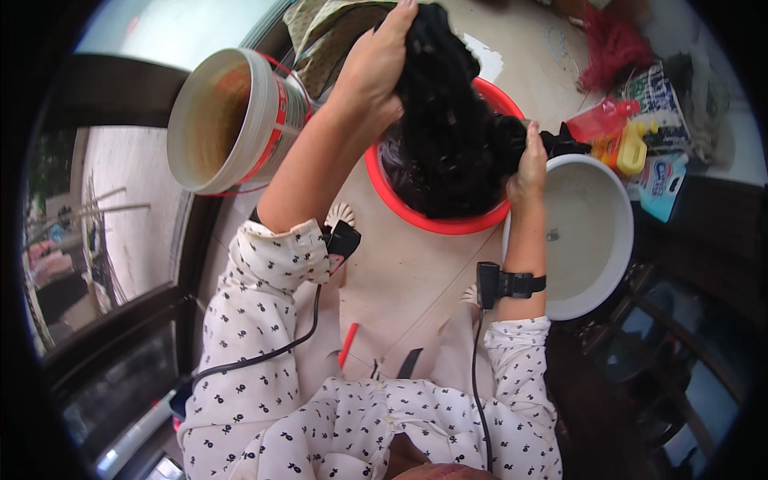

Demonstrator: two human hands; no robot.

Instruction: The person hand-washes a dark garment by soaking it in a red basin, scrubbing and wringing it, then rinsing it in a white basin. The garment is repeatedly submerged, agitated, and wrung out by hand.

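Note:
A bunched black cloth [447,138] hangs between my two hands over a red plastic basin [432,227]. My left hand [381,63] is raised at the top and grips the upper end of the cloth. Lower down, at the basin's right rim, my right hand [529,165] is closed on another part of it. Some dark, wet-looking fabric lies inside the basin, mostly hidden behind the cloth. To the right, touching or very near the red rim, a white basin [627,240] holds cloudy water.
A large white bucket [240,120] with a red handle is at the left. Along the right lie a pink bottle [600,120], a yellow bottle [627,150], a blue-white pouch [660,186] and a red mesh bundle [612,48]. Cables run down from both arms.

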